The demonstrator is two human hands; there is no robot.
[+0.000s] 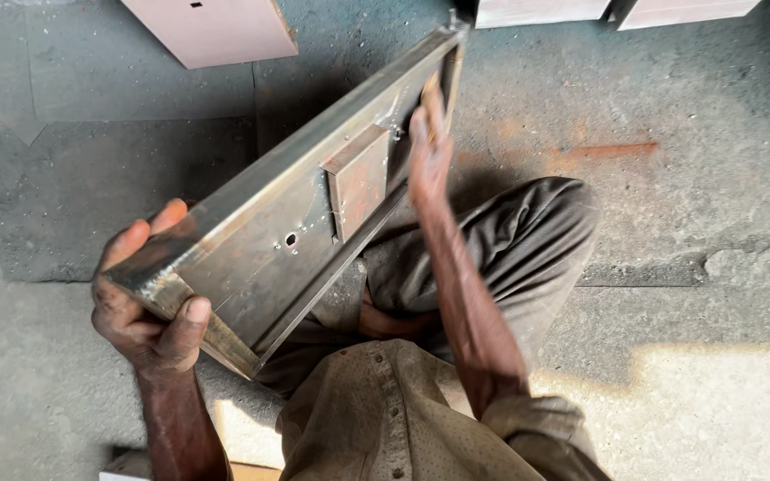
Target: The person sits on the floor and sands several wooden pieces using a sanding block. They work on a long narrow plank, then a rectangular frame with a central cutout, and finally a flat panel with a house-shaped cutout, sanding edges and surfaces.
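A long shallow metal tray-like panel (260,223) with folded edges is tilted up from lower left to upper right, its inner face toward me. A small rectangular metal plate (358,178) is fixed inside it, next to a round hole and weld marks. My left hand (144,312) grips the near lower corner, thumb on the end flange. My right hand (428,151) reaches to the far part of the panel, fingers against the inner face near the right flange; it is blurred and whether it holds anything small cannot be told.
I sit on a rough concrete floor (688,223) with a bent knee in grey trousers (528,232) under the panel. Pale flat panels lie at the top left (216,27) and top right (599,9). A rust stain marks the floor (608,150).
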